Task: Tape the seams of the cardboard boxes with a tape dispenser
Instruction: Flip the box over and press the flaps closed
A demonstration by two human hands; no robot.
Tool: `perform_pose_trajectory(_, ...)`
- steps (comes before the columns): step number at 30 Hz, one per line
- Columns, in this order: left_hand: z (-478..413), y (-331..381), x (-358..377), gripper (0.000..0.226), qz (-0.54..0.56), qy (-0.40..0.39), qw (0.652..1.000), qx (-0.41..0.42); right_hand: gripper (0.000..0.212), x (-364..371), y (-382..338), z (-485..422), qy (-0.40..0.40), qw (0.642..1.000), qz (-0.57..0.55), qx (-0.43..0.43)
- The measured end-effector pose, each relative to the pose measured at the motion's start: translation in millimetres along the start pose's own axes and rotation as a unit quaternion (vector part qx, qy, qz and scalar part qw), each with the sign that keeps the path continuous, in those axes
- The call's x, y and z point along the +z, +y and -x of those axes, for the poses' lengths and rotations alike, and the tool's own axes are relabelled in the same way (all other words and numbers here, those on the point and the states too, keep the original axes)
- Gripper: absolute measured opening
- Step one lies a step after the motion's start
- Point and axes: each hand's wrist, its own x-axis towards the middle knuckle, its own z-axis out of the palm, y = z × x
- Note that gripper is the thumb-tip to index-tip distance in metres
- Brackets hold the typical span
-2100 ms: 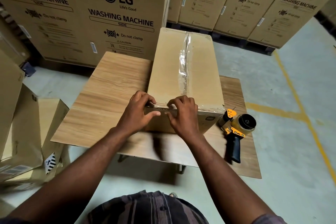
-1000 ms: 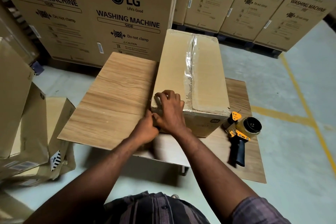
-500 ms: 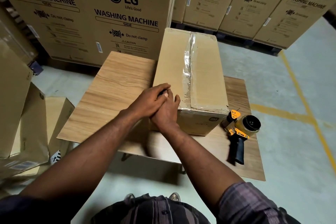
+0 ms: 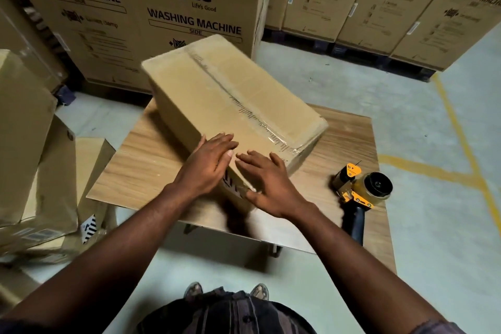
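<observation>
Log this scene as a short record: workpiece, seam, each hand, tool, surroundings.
workpiece: box on the table, askew to its edges
seam: clear tape runs along the top seam
left: left hand flat on the box's near corner, fingers straight
right: right hand flat against the near end, fingers straight
tool: dispenser lying on the table, right of the box, untouched
surroundings: large cartons behind; more cardboard at left

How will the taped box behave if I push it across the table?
Probably slides, not tips: the cardboard box rests its long base on the smooth wooden table. Likely stiff: its top seam is taped shut.
</observation>
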Motion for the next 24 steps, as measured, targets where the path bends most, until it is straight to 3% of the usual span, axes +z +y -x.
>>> perform_pose_trajectory(3, 4.9, 7.5, 8.3, 0.052, -0.045, -0.006, 0.999, 0.020, 0.074, -16.3, 26.3, 25.2, 0.021, 0.998, -0.041, 0.042)
perform_pose_trajectory(8, 0.2, 34.1, 32.3, 0.051, -0.062, -0.010, 0.997, 0.044, 0.077, -35.0, 61.0, 46.0, 0.157, 0.972, -0.011, 0.172)
perform_pose_trajectory(11, -7.5, 46.0, 47.0, 0.051, -0.081, -0.004, 0.996, 0.036, 0.062, -35.5, 46.5, 33.5, 0.180, 0.951, 0.018, 0.252)
perform_pose_trajectory(13, -13.1, 56.9, 55.8, 0.052, -0.092, 0.002, 0.995, 0.024, 0.055, -24.1, 27.3, 22.4, 0.155, 0.951, 0.058, 0.262)
perform_pose_trajectory(17, -18.6, 73.4, 65.6, 0.055, -0.106, 0.001, 0.994, -0.004, 0.070, -4.0, 23.8, 22.9, 0.134, 0.951, 0.087, 0.266)
perform_pose_trajectory(21, -19.1, 71.2, 60.4, 0.056, -0.102, -0.006, 0.995, 0.002, 0.067, -11.1, 65.0, 35.2, 0.134, 0.955, 0.146, 0.220)
perform_pose_trajectory(24, -22.6, 67.2, 54.9, 0.057, -0.115, -0.018, 0.993, 0.007, 0.064, -43.7, 118.3, 32.5, 0.123, 0.949, 0.161, 0.241)
